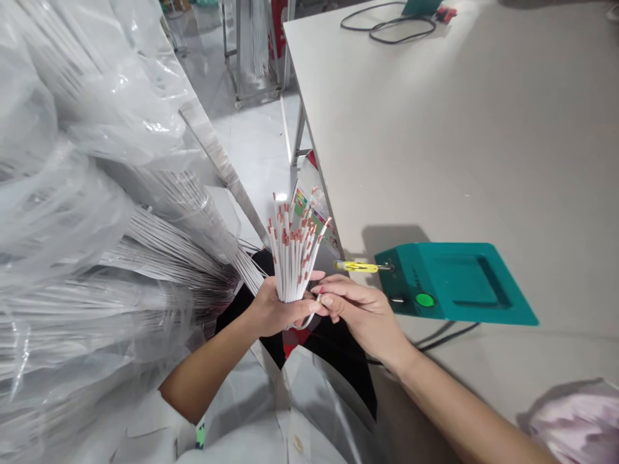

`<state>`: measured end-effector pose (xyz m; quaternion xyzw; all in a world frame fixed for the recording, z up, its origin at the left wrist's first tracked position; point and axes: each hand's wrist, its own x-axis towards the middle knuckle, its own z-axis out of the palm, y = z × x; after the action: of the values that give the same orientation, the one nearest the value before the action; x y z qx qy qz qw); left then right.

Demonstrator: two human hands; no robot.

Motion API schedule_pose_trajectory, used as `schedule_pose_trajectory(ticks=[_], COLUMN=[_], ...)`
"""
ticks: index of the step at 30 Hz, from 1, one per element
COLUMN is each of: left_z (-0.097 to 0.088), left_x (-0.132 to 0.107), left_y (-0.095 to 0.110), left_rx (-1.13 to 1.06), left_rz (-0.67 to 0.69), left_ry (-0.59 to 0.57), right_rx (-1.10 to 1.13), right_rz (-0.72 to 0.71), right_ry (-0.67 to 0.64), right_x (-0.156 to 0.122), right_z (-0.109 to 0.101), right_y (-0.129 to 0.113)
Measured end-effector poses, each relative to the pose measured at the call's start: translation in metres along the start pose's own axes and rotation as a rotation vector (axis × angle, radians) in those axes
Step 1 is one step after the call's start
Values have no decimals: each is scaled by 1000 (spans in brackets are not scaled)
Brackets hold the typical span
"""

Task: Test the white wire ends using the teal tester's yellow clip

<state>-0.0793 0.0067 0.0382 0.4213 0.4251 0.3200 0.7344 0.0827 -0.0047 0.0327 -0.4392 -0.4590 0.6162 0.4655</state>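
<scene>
A bundle of white wires [293, 264] with bare copper ends stands upright in the grip of my left hand [276, 308], its fingers wrapped round the lower part. Just right of it, my right hand [360, 309] pinches the end of a single white wire [309, 317] that curves out from under the bundle. A small reddish tip shows at that pinch; what exactly it is I cannot make out. Beside my right hand, on the table, sits a green tester box [454, 283] with a round green button and a yellow clip [358, 266] sticking out on its left.
Plastic-wrapped bundles of white wires [164, 248] fill the left side. The grey table [435, 142] spans the right, with a black cable [387, 29] at its far end and pinkish cloth [578, 422] at the lower right. A wheeled metal rack [238, 58] stands beyond.
</scene>
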Motion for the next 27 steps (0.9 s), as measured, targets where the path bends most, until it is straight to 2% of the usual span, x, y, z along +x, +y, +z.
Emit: schedule_pose_trajectory(ticks=[5, 8, 11, 15, 18, 20, 23, 25, 27], left_z=[-2, -6, -10, -15, -14, -12, -7, -5, -3], left_x=[-4, -7, -8, -7, -5, -4, -5, -6, -7], left_y=[-4, -7, -12, -19, -22, -21, -17, -16, -15], left_rx=[18, 23, 25, 71, 84, 94, 144, 166, 162], left_rz=[-14, -9, -33, -24, 12, 9, 8, 10, 25], left_ry=[21, 33, 81, 239, 329, 311, 169, 95, 83], right_rx=[325, 300, 87, -157, -285, -355, -388, -370, -344], right_rz=[281, 339, 225, 2, -129, -185, -218, -212, -186], right_ry=[16, -30, 53, 239, 247, 193, 87, 71, 94], right_x=[0, 0, -2, -6, -5, -4, -3, -3, -2], right_z=[11, 12, 10, 6, 5, 7, 11, 14, 15], right_y=[5, 6, 7, 9, 10, 9, 8, 7, 7])
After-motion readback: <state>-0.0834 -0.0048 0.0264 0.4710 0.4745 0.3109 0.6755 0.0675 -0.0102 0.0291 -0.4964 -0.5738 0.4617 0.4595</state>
